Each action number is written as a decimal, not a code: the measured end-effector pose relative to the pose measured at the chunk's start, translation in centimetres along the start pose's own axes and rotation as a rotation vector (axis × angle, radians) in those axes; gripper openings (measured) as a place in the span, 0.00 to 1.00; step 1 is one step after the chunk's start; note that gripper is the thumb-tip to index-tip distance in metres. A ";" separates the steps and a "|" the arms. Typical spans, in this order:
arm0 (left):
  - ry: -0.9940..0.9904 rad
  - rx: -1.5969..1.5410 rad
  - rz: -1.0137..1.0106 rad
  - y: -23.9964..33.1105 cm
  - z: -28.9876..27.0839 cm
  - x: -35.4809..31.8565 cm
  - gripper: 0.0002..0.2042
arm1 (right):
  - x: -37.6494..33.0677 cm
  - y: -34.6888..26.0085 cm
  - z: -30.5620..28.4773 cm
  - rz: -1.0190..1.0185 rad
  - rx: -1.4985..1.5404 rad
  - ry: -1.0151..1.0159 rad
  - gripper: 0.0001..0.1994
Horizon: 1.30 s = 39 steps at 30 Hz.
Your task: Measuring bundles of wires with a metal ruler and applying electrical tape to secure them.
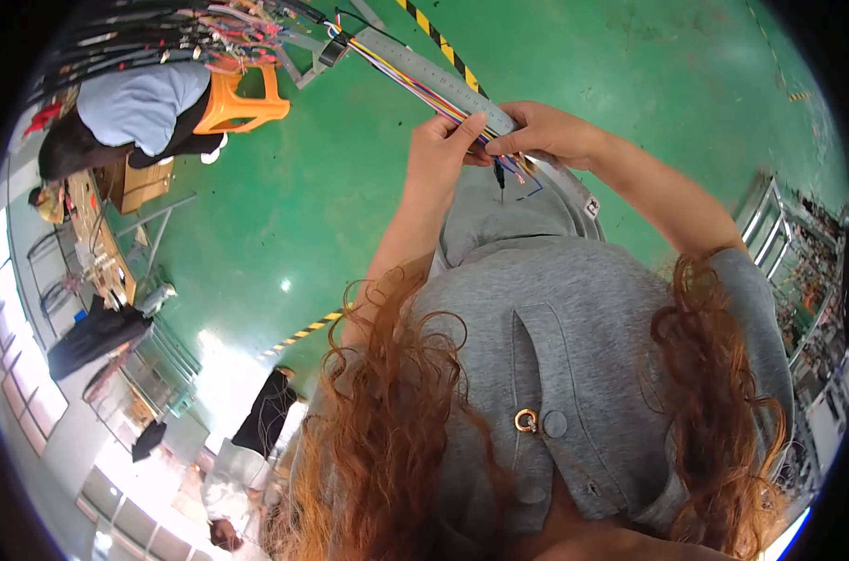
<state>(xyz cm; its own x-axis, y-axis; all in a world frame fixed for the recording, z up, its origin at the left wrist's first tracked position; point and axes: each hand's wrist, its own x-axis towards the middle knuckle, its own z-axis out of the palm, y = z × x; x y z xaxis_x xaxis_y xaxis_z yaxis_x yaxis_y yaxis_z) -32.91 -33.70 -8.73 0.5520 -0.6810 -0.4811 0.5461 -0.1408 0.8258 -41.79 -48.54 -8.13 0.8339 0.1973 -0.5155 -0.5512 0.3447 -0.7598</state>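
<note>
Head view: both hands are raised in front of the chest and meet at a bundle of coloured wires that runs along a long grey metal ruler. The ruler and bundle share one long axis, slanting from the upper left, where the wires fan out toward a cluttered harness board, down to the lower right past the hands.

The left hand comes up from below, its fingers pressed together and laid against the bundle from the near side. The right hand reaches in from the right, its fingers pinching the wires at the same spot, so the two sets of fingertips touch or nearly touch. A short dark lead with a small tip hangs down just below the pinch. Both hands are equally close to the wire; the free length lies up and to the left of them, while the ruler's end lies just beyond the right hand.

Below the hands there is only the grey shirt and the green floor, so there is open room on the left. An orange stool and a seated co-worker in a light blue top are well apart at upper left.
</note>
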 end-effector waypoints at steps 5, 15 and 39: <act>0.071 -0.005 -0.009 -0.2 -1.0 -1.7 0.10 | 1.4 0.6 0.2 0.132 0.009 -0.016 0.13; 0.084 0.029 0.030 -1.6 -1.9 -5.9 0.08 | 0.6 2.6 3.0 -0.042 -0.027 0.022 0.13; 0.285 0.702 0.734 -1.3 -7.1 -8.5 0.06 | -1.9 1.2 7.4 -0.130 0.205 0.067 0.10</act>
<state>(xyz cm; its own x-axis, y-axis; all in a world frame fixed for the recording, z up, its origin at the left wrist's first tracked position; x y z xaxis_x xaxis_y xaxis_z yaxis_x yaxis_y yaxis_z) -33.79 -22.66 -7.79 0.7766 -0.5869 0.2291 -0.4186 -0.2089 0.8838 -43.82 -41.66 -5.16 0.8900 0.0797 -0.4490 -0.4163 0.5436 -0.7288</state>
